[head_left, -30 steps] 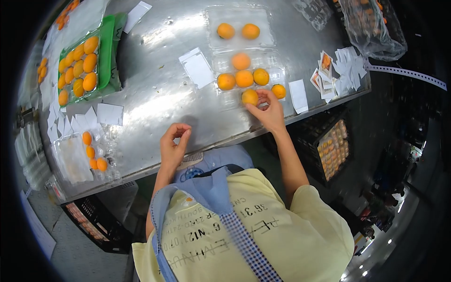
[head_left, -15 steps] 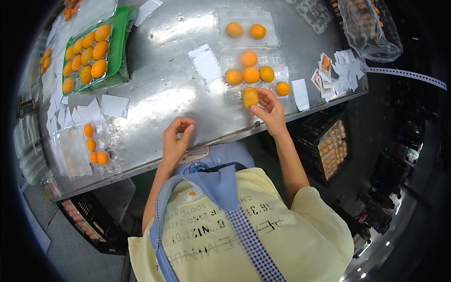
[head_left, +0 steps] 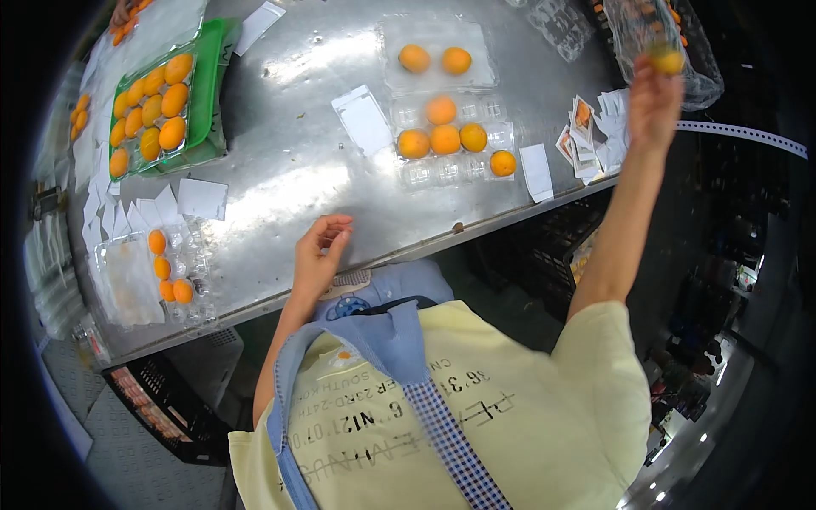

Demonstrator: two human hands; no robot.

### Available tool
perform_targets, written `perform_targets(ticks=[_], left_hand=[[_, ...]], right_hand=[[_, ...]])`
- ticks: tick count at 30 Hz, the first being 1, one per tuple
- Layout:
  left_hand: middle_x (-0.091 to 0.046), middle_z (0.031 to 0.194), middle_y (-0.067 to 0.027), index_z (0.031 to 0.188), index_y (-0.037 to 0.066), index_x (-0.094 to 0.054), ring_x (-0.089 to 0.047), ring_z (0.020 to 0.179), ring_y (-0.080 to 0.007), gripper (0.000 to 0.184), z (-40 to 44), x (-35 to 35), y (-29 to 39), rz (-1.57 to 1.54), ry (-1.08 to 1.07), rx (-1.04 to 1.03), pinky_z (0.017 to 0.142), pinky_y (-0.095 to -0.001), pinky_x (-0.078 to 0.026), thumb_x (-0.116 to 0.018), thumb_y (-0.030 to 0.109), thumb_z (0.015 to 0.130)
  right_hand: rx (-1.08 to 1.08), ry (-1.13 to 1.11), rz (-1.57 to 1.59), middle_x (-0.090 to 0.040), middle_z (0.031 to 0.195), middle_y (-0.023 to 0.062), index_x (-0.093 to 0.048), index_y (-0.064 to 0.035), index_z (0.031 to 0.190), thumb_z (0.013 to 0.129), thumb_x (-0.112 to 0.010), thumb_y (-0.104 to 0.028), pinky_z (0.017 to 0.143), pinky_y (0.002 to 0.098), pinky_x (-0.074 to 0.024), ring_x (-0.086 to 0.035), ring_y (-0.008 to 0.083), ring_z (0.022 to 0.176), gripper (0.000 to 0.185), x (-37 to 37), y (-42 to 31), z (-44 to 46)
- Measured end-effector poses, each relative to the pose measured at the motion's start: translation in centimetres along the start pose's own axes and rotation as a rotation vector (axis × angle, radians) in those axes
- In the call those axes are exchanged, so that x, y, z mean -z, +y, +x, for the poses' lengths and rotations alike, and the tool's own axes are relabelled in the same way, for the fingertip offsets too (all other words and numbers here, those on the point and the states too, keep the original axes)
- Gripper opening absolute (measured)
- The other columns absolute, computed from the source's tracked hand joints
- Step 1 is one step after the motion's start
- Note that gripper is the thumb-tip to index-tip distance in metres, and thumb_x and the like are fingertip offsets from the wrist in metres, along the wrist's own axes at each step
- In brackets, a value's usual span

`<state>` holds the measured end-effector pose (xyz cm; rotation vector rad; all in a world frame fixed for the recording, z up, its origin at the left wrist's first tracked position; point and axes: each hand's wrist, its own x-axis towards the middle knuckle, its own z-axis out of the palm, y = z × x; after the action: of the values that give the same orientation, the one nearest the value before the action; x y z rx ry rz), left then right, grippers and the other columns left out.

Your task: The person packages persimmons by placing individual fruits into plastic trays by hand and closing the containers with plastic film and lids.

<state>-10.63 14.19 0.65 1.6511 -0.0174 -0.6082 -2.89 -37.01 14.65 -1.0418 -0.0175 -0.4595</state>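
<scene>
Five orange fruits [head_left: 444, 139] sit in the open clamshell tray [head_left: 442, 174], its moulded cups apparently preventing rolling. Right hand [head_left: 654, 106] grips another fruit [head_left: 666, 62] near the plastic bag [head_left: 702, 90]; left hand [head_left: 318, 255], empty, thumb and fingers parted, overhangs the worktop [head_left: 272, 157].

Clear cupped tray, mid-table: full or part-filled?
Part-filled. The clear tray has orange fruits in some cups, while bare cups show along its near edge.
</scene>
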Motion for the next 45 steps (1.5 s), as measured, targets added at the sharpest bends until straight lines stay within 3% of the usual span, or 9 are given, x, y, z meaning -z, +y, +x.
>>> perform_targets(ticks=[3,5,9,12,17,33,39,42,45], left_hand=[[-0.064,0.091,-0.0045,0.106,0.004,-0.061,-0.057,0.079,-0.0100,0.020,0.4,0.0,0.2,-0.006,0.026,0.013,0.070,-0.0233,-0.045,-0.058,0.006,0.086],[-0.064,0.091,-0.0044,0.105,0.004,-0.061,-0.057,0.079,-0.0098,0.020,0.4,-0.1,0.4,-0.003,0.046,0.021,0.070,-0.0230,-0.045,-0.057,0.006,0.086],[-0.064,0.091,-0.0044,0.105,0.003,-0.061,-0.058,0.081,-0.0097,0.019,0.4,0.3,0.1,-0.027,0.082,0.044,0.071,-0.0229,-0.045,-0.058,0.007,0.087],[-0.064,0.091,-0.0045,0.105,0.003,-0.061,-0.059,0.082,-0.0098,0.019,0.4,0.6,-0.4,-0.022,0.091,0.063,0.072,-0.0226,-0.045,-0.058,0.008,0.088],[-0.064,0.092,-0.0046,0.105,0.002,-0.061,-0.058,0.082,-0.0095,0.018,0.5,0.0,-1.0,-0.016,0.066,0.075,0.072,-0.0224,-0.046,-0.058,0.005,0.087],[-0.064,0.091,-0.0047,0.104,0.003,-0.061,-0.057,0.079,-0.0088,0.018,1.8,-4.6,-1.4,0.003,0.008,0.071,0.071,-0.0223,-0.045,-0.059,0.006,0.087],[-0.064,0.090,-0.0049,0.104,0.003,-0.061,-0.057,0.079,-0.0092,0.017,2.3,-6.8,-1.2,0.007,0.025,0.061,0.072,-0.0229,-0.046,-0.059,0.004,0.087],[-0.064,0.089,-0.0044,0.103,0.003,-0.061,-0.057,0.079,-0.0090,0.017,2.3,-7.3,-1.2,0.005,0.044,0.064,0.071,-0.0229,-0.046,-0.059,0.004,0.087],[-0.065,0.089,-0.0037,0.103,0.003,-0.061,-0.057,0.077,-0.0083,0.016,2.2,-7.4,-1.1,0.006,0.073,0.053,0.071,-0.0225,-0.046,-0.059,0.004,0.086]], right_hand=[[0.175,0.221,-0.148,-0.055,0.118,0.0217,-0.049,0.0124,0.116,0.094,-0.051,-0.029,0.091,0.0336,-0.0513,-0.054,0.0273,0.114,0.047,-2.3,-3.8,3.4],[0.100,0.033,-0.295,-0.061,0.110,0.0132,-0.055,0.0017,0.112,0.092,-0.054,-0.020,0.077,0.0271,-0.0533,-0.061,0.0203,0.097,0.029,-1.6,-1.2,2.9],[-0.225,0.163,-0.841,-0.064,0.093,0.0047,-0.061,-0.0023,0.107,0.082,-0.067,-0.015,0.067,0.0241,-0.0505,-0.062,0.0136,0.079,0.029,-2.0,8.3,-4.7],[-0.319,-0.213,-1.406,-0.065,0.093,0.0086,-0.062,-0.0009,0.106,0.077,-0.073,-0.024,0.067,0.0300,-0.0501,-0.062,0.0182,0.077,0.039,0.4,11.8,-10.4],[-0.248,-0.201,-1.713,-0.059,0.098,0.0120,-0.062,-0.0030,0.104,0.071,-0.077,-0.023,0.068,0.0337,-0.0506,-0.061,0.0253,0.081,0.042,-0.3,13.6,-17.1],[-0.052,0.027,-1.206,-0.054,0.108,0.0116,-0.053,-0.0023,0.110,0.070,-0.072,-0.002,0.083,0.0342,-0.0494,-0.055,0.0257,0.100,0.045,-1.4,13.4,-18.9],[-0.566,0.107,0.267,-0.050,0.112,0.0082,-0.052,-0.0038,0.109,0.083,-0.062,-0.013,0.089,0.0367,-0.0479,-0.051,0.0217,0.108,0.029,-1.3,13.9,-16.1],[-0.586,-0.011,0.058,-0.052,0.108,0.0087,-0.056,-0.0037,0.101,0.086,-0.060,-0.024,0.083,0.0368,-0.0493,-0.056,0.0235,0.099,0.026,-2.6,15.1,-12.6],[-0.437,-0.198,-0.914,-0.059,0.090,0.0095,-0.061,-0.0009,0.085,0.075,-0.070,-0.035,0.071,0.0346,-0.0507,-0.059,0.0224,0.077,0.036,-5.2,16.1,-9.0]])
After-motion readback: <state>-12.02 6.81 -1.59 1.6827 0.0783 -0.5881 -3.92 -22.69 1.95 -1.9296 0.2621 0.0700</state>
